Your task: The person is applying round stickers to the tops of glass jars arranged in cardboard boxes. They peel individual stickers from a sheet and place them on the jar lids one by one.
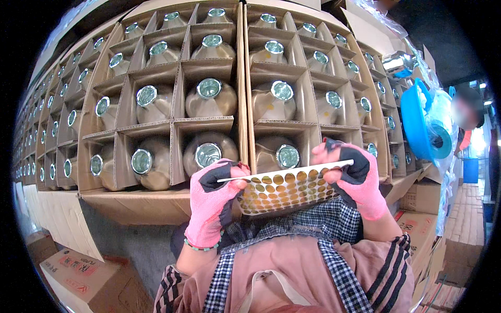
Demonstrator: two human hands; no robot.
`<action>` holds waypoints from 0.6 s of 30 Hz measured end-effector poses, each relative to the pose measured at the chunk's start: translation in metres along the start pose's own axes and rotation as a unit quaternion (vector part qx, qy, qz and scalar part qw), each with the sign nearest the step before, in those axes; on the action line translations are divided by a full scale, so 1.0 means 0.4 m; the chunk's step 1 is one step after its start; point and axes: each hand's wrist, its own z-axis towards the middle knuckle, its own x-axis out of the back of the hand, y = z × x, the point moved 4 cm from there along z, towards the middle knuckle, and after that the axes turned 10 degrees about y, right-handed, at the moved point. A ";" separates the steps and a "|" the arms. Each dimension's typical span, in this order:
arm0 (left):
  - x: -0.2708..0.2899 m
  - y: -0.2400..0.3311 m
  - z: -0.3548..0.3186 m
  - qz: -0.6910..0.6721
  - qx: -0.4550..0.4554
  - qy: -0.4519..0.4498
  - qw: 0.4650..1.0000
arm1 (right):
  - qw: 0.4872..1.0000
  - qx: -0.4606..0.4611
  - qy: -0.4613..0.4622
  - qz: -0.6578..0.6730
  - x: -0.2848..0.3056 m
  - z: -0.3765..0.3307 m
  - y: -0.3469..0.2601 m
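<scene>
A white sheet of round gold stickers (284, 190) stretches between my hands, tilted, with its rows of dots showing. My left hand (213, 195), in a pink and black glove with bare fingertips, pinches the sheet's left end. In a matching glove, my right hand (360, 175) grips the right end with its thumb, the other fingers curled above the top edge. Just beyond the sheet, glass flask liners (211, 99) with silvery rims and brownish bodies stand in cardboard compartments. Small yellow dots show on some liners (272, 110) in the right-hand carton.
Open divided cartons (156, 201) full of liners extend left and right. At the right are a blue basin (415, 122) and a shiny metal object (397, 65). Closed cardboard boxes (86, 276) sit at the lower left. Another person (469, 107) is at the far right.
</scene>
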 end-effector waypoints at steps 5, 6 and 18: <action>-0.022 0.013 -0.004 0.023 -0.058 0.046 0.997 | 0.994 -0.070 -0.035 -0.077 0.012 -0.008 -0.010; -0.026 0.013 -0.005 0.034 -0.080 0.046 0.995 | 0.995 -0.036 -0.011 -0.089 0.022 -0.011 -0.009; -0.048 -0.019 0.007 0.051 -0.047 -0.022 0.997 | 0.994 -0.088 -0.038 -0.060 0.040 -0.011 0.007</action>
